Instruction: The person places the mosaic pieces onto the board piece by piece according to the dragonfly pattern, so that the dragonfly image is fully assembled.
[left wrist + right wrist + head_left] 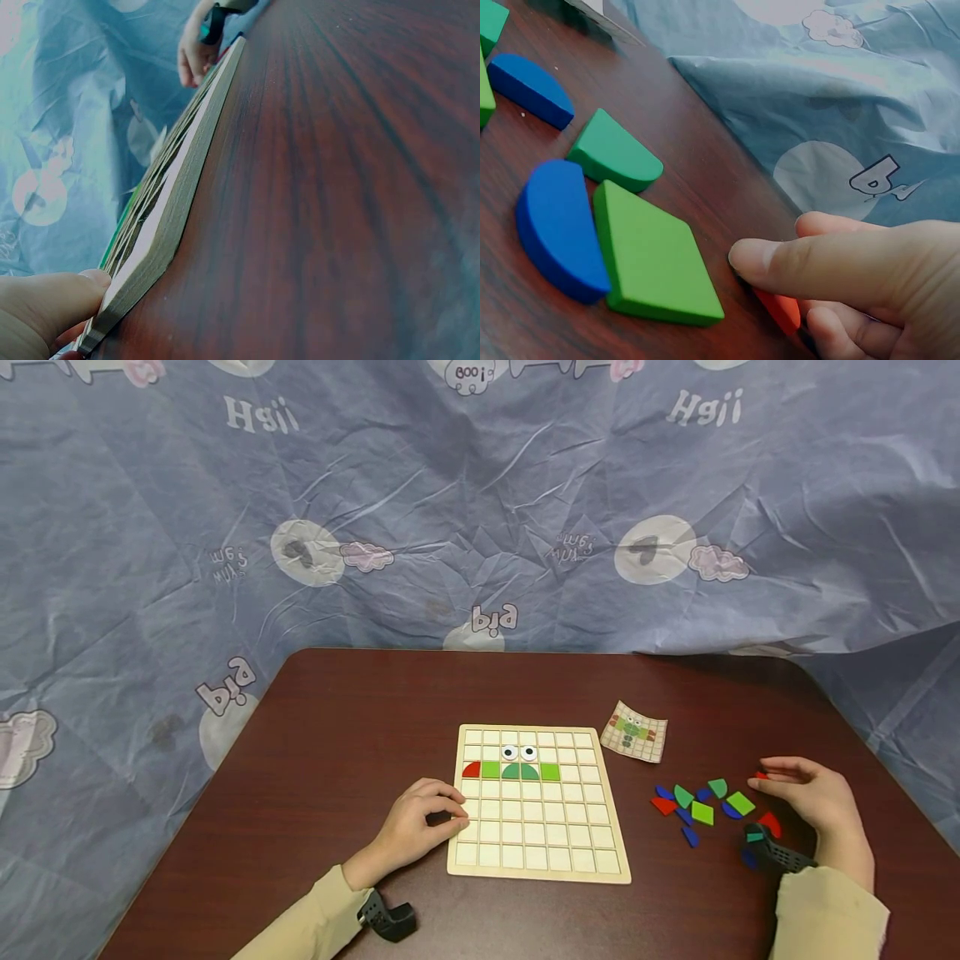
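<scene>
A pale wooden grid board [536,839] lies on the table. One row holds a red quarter-round piece [472,770], light green squares [550,772] and dark green quarter-rounds [530,772]; two googly eyes [528,752] sit above them. My left hand [416,825] grips the board's left edge, its thumb [71,296] on the rim and fingertips lower at the side. At the far right, my right hand [813,795] pinches a red piece [780,307] between thumb and fingers, close over the table; much of that piece is hidden.
Loose blue, green and red pieces [702,812] lie scattered between the board and my right hand. A small pattern card [634,732], slightly curled, lies behind them. The dark wood table [375,710] ends at a hanging blue printed cloth [420,527].
</scene>
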A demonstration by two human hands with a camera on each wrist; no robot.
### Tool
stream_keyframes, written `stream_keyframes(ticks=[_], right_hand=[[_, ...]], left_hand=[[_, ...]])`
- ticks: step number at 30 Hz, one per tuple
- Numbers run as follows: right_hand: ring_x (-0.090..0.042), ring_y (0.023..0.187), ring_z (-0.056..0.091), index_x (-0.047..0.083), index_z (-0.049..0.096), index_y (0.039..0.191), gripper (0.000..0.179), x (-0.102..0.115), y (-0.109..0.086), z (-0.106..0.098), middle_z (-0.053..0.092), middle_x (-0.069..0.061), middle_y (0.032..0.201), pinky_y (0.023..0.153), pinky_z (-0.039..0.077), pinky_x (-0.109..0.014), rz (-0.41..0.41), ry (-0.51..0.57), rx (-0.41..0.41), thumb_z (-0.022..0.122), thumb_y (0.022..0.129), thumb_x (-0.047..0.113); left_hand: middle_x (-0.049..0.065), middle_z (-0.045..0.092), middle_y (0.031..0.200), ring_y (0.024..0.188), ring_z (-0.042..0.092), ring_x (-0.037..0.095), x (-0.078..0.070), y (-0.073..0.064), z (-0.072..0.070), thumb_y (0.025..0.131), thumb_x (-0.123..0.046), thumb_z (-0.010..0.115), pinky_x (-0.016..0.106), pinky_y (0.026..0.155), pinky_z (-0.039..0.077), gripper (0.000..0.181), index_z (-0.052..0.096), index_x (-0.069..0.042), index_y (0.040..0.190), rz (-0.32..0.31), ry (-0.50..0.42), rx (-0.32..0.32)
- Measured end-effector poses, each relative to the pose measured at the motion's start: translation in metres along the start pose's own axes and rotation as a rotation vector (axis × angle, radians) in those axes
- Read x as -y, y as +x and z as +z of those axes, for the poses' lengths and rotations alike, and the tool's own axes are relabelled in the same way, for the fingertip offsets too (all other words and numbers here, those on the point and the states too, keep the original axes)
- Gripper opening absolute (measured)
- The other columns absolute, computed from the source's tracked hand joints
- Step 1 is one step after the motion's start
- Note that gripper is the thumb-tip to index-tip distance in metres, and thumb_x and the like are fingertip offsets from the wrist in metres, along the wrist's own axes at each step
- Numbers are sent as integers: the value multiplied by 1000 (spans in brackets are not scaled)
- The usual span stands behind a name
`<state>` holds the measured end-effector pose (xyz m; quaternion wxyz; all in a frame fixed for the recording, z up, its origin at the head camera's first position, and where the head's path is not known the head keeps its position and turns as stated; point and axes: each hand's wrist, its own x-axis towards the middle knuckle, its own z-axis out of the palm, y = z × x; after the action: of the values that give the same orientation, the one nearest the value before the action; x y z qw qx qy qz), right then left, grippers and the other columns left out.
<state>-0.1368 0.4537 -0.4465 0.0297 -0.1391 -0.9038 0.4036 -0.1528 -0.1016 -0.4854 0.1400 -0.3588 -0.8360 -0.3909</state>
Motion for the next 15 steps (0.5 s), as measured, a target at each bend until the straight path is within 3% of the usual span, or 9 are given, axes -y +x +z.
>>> stream_keyframes(ticks=[7,11,15], right_hand=[[11,70,55,-8,58,116,54,2,1,4,65,19,80,59,46,-14,-76,31,7,75,81,29],[14,72,55,-8,58,115,53,3,2,6,62,26,82,60,46,-13,-92,33,4,76,80,27],[12,73,59,-7,58,114,49,8,4,6,63,26,84,62,46,-10,-102,110,12,75,82,26]], left_hand=[[-5,64,100,99,54,14,0,0,0,82,-21,74,35,83,46,2,74,-19,83,-2,-5,2],[-5,64,100,99,54,13,0,0,0,83,-23,72,35,82,46,5,74,-18,83,-1,-4,2],[-6,64,100,99,54,13,1,0,0,81,-20,74,35,82,46,2,73,-21,83,-3,0,1]])
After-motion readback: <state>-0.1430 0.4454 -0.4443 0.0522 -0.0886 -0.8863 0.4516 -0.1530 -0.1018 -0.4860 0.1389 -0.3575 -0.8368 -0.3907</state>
